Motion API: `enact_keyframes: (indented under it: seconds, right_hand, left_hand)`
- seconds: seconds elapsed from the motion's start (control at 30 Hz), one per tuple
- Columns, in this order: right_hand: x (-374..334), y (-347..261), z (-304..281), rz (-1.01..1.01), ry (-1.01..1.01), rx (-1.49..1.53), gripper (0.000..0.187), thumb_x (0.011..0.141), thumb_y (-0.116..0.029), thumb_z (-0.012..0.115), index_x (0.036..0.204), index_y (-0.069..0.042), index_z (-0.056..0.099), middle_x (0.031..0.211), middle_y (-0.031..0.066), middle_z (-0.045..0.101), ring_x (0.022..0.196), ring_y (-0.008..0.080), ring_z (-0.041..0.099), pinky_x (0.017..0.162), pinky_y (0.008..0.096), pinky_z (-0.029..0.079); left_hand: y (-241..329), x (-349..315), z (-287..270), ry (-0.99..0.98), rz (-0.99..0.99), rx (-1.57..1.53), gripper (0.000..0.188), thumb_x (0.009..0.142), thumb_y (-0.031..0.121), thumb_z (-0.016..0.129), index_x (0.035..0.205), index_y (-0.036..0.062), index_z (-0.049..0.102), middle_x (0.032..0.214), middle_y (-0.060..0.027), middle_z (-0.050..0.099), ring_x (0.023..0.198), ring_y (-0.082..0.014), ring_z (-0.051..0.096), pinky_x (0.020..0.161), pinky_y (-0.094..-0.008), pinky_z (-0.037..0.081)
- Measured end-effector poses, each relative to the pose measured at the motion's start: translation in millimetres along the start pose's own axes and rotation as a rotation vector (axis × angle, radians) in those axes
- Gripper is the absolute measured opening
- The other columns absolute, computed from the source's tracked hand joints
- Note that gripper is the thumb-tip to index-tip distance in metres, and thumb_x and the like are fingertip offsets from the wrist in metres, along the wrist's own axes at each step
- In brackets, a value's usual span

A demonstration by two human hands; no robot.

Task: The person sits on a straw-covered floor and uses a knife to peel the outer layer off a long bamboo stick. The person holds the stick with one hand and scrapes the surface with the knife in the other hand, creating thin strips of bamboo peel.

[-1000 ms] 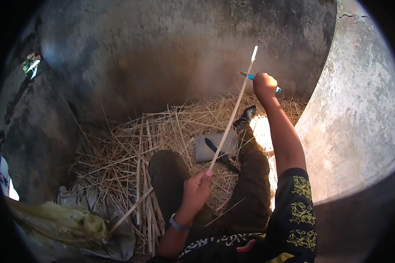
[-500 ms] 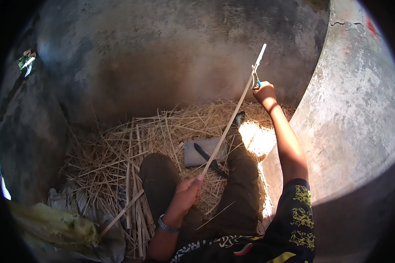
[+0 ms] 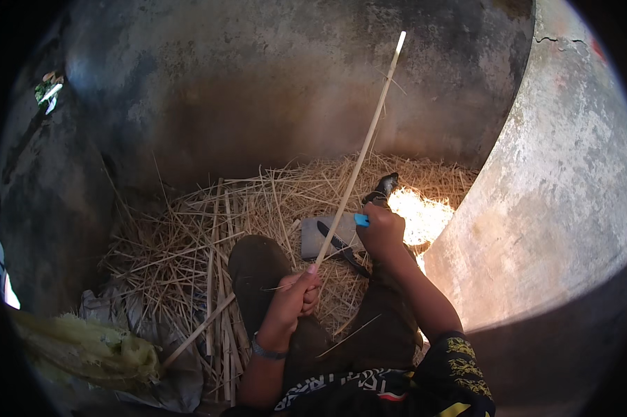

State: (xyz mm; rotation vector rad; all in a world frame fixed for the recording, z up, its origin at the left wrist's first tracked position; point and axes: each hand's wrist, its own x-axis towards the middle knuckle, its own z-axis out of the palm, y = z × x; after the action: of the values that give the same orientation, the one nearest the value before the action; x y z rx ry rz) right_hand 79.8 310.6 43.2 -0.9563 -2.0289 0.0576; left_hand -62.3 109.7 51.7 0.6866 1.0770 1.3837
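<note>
My left hand (image 3: 294,300) is closed around the lower end of a long, pale bamboo strip (image 3: 358,163). The strip slants up and away to the right, its far tip raised in front of the wall. A thin curled shaving (image 3: 394,83) clings near that tip. My right hand (image 3: 383,233), in a fist, grips a small blue-handled tool (image 3: 361,219) just right of the strip. Only the blue end of this tool shows; the rest is hidden by the fist, and I cannot tell whether it touches the strip.
Shavings and straw-like strips (image 3: 181,243) cover the floor around my legs. Beyond my hands lie a grey block (image 3: 313,240) and a dark, narrow knife-like object (image 3: 335,240). A yellowish sack (image 3: 84,351) lies at lower left. Curved concrete walls (image 3: 278,90) stand close ahead and right.
My right hand has come down and toward me from near the strip's far tip, with the blue-handled tool still in it. The strip's far end now points higher; my left hand keeps its grip.
</note>
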Motion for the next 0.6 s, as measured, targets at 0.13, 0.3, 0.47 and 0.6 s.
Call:
enact_keyframes:
  seconds: [0.13,0.3,0.47,0.6]
  right_hand:
    - [-25,-19,8,-0.051,-0.124,0.041,0.008,0.075,-0.013,0.072,0.078,-0.01,0.066,0.07,0.0108,0.067,0.065,0.0336,0.067,0.059,0.0447,0.052]
    - [-15,-23,0,0.021,0.03,0.094,0.015,0.078,-0.017,0.074,0.074,-0.009,0.063,0.069,0.01,0.066,0.062,0.0318,0.066,0.056,0.0429,0.052]
    - [-14,-42,3,-0.402,-0.034,-0.069,0.016,0.085,-0.008,0.067,0.072,-0.007,0.058,0.062,0.01,0.062,0.053,0.0275,0.064,0.048,0.0387,0.049]
    - [-20,-50,8,-0.544,-0.064,-0.136,0.017,0.087,-0.003,0.062,0.071,-0.007,0.055,0.06,0.0092,0.06,0.05,0.0249,0.064,0.044,0.0353,0.048]
  left_hand:
    - [2,-6,-5,0.059,-0.014,-0.006,0.04,0.107,0.038,0.047,0.076,0.0136,0.045,0.056,0.0081,0.031,0.043,-0.0026,0.024,0.039,-0.0218,0.02]
    - [6,-11,-13,0.082,0.02,-0.022,0.04,0.107,0.038,0.048,0.076,0.0134,0.045,0.056,0.0082,0.031,0.043,-0.0025,0.025,0.039,-0.0223,0.02]
    - [4,-13,-11,0.087,0.077,0.049,0.039,0.107,0.038,0.047,0.078,0.0127,0.046,0.056,0.008,0.031,0.043,-0.0025,0.026,0.04,-0.0223,0.02]
    - [-6,-8,-13,0.086,0.071,0.036,0.038,0.107,0.039,0.047,0.08,0.0121,0.048,0.056,0.0074,0.031,0.043,-0.0028,0.027,0.041,-0.0221,0.02]
